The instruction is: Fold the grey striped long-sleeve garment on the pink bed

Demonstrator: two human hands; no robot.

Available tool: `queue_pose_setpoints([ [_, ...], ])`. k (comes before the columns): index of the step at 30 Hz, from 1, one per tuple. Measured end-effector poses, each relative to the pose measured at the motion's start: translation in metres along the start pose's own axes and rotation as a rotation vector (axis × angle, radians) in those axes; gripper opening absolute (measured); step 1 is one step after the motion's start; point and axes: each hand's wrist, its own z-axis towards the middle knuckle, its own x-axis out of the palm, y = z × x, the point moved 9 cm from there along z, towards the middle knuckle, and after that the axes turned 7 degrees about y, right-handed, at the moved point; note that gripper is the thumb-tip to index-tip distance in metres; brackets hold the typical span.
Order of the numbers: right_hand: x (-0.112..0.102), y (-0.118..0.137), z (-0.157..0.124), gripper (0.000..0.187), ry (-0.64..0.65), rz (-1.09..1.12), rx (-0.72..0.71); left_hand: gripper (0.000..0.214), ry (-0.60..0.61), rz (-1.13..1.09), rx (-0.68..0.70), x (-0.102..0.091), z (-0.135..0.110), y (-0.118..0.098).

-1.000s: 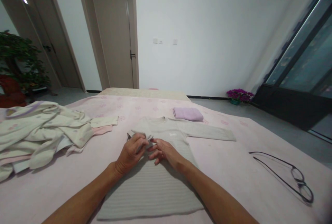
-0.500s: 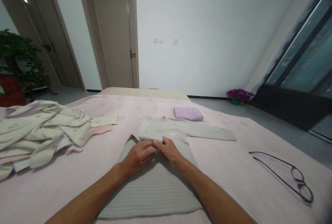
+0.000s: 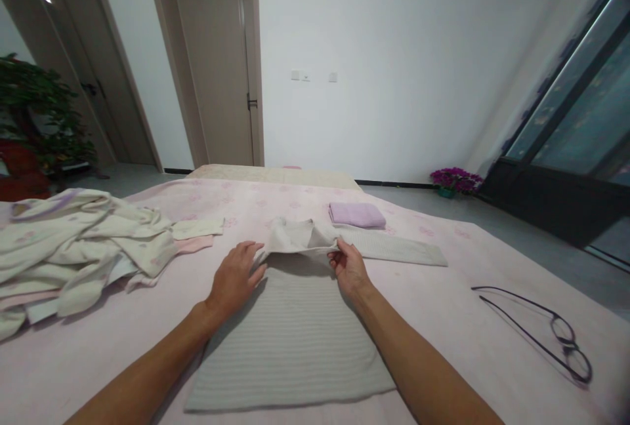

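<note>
A pale grey striped long-sleeved shirt [image 3: 295, 340] lies on the bed in front of me, its hem towards me. One sleeve stretches out flat to the right; the left sleeve is folded in across the upper body. My right hand [image 3: 350, 266] pinches the end of that folded sleeve near the right side of the chest, lifting the cloth a little. My left hand [image 3: 237, 281] is at the shirt's left edge, fingers apart, by the fold of the sleeve; whether its fingertips touch the cloth I cannot tell.
A heap of cream and pink clothes [image 3: 88, 248] lies to the left. A folded lilac cloth [image 3: 357, 215] sits beyond the right sleeve. Black-framed glasses [image 3: 556, 340] rest at the right on the pink patterned bedspread [image 3: 443, 320]. Doors and a white wall stand behind.
My hands were together at the middle of the chest on the sleeve. Now the right hand has drawn the sleeve end rightwards, and the left hand has moved left and opened.
</note>
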Motion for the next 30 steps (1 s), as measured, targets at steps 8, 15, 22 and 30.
queue_pose_setpoints([
  [8,-0.030,0.005,0.018,0.029,-0.068,0.058,-0.054,0.034,0.519,0.131,-0.295,0.022,-0.008,0.017],
  [15,-0.034,0.002,0.023,0.027,-0.093,0.206,-0.036,0.044,0.823,0.308,-0.242,-0.001,-0.017,-0.012],
  [22,-0.037,0.007,0.023,0.030,-0.103,0.230,-0.062,0.044,0.817,0.162,-0.122,-0.002,-0.026,-0.030],
  [30,-0.030,0.025,0.030,0.027,-0.040,0.240,-0.132,0.049,0.638,-0.493,-0.175,0.007,-0.014,-0.052],
])
